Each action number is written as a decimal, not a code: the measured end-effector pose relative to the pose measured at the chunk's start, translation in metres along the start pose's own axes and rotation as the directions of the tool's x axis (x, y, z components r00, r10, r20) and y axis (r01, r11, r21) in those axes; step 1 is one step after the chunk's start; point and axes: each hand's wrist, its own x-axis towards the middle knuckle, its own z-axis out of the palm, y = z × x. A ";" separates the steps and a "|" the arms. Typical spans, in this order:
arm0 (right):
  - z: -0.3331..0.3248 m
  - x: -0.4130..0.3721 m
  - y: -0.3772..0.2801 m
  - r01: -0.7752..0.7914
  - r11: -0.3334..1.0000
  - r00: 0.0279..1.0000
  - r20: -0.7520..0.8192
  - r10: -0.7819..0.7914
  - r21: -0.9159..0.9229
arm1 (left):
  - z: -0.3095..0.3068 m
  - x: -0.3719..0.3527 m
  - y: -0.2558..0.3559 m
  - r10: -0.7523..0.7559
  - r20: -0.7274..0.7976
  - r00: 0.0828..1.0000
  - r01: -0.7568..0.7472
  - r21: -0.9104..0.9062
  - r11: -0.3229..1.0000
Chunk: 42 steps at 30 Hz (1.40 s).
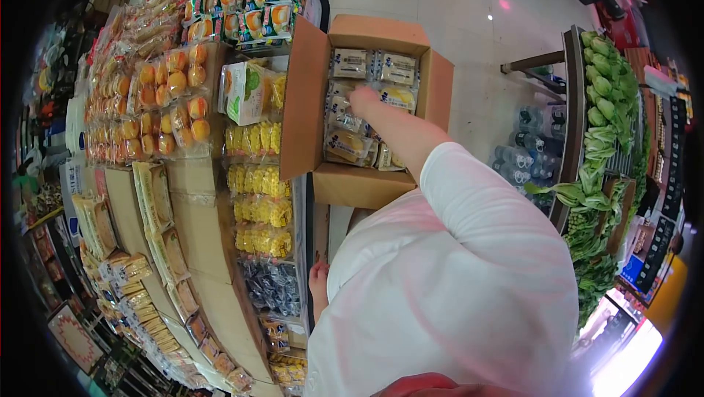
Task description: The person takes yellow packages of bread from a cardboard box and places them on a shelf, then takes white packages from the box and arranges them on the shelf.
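Observation:
My right hand (pixel 363 101) reaches into an open cardboard box (pixel 363 186). Its fingers are bent down onto a clear-wrapped packet of pastry (pixel 342 114) on the left side of the box; the fingertips are partly hidden. More wrapped packets with white labels, such as a packet (pixel 397 68) at the far right corner, fill the box around the hand. My left hand (pixel 319 285) hangs low beside my body, near the edge of the display shelf. Its fingers are loosely bent and apart, with nothing seen in them.
Left of the box a display (pixel 209 232) carries yellow snack packs (pixel 258 210), dark blue packs (pixel 273 287) and bags of round orange-topped buns (pixel 176 78). On the right stand a rack of green vegetables (pixel 600 103) and bottled-water packs (pixel 519 155). Pale floor tiles (pixel 458 1) lie beyond.

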 end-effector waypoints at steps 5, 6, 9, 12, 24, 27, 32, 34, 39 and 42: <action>0.007 -0.021 -0.006 0.044 0.998 0.997 -0.068 -0.041 0.045 | 0.003 0.002 0.021 0.080 0.049 0.996 -0.089 0.219 0.972; 0.013 -0.029 -0.008 0.029 0.998 0.995 -0.097 -0.023 0.062 | 0.006 0.001 0.027 0.090 0.073 0.993 -0.105 0.238 0.965; 0.027 -0.042 -0.007 -0.021 0.976 0.981 -0.181 0.062 0.218 | 0.021 0.006 0.062 0.167 0.134 0.977 -0.211 0.478 0.853; 0.022 -0.066 0.007 -0.082 0.876 0.982 -0.113 0.153 0.476 | 0.037 0.021 0.090 0.266 0.202 0.943 -0.334 0.578 0.745; -0.045 -0.207 0.008 -0.036 0.487 0.963 0.162 -0.217 0.872 | 0.156 0.011 0.230 0.275 0.431 0.860 -0.220 -0.174 0.960; -0.040 -0.221 -0.013 0.055 0.472 0.925 0.133 -0.355 0.880 | 0.168 0.023 0.221 0.280 0.485 0.828 -0.093 -0.374 0.923; -0.031 -0.215 0.000 0.092 0.670 0.911 0.209 -0.355 0.736 | 0.175 0.030 0.205 0.290 0.468 0.835 -0.040 -0.475 0.879; -0.018 -0.196 0.017 0.010 0.672 0.963 0.174 -0.206 0.741 | 0.172 0.034 0.200 0.242 0.423 0.874 -0.009 -0.482 0.876; 0.003 -0.128 0.091 0.037 0.888 0.951 -0.289 0.110 0.459 | 0.159 0.025 0.190 0.211 0.314 0.926 -0.014 -0.528 0.849; -0.034 -0.093 0.116 -0.123 0.920 0.958 -0.198 0.208 0.371 | 0.148 0.017 0.175 0.197 0.243 0.950 -0.033 -0.548 0.836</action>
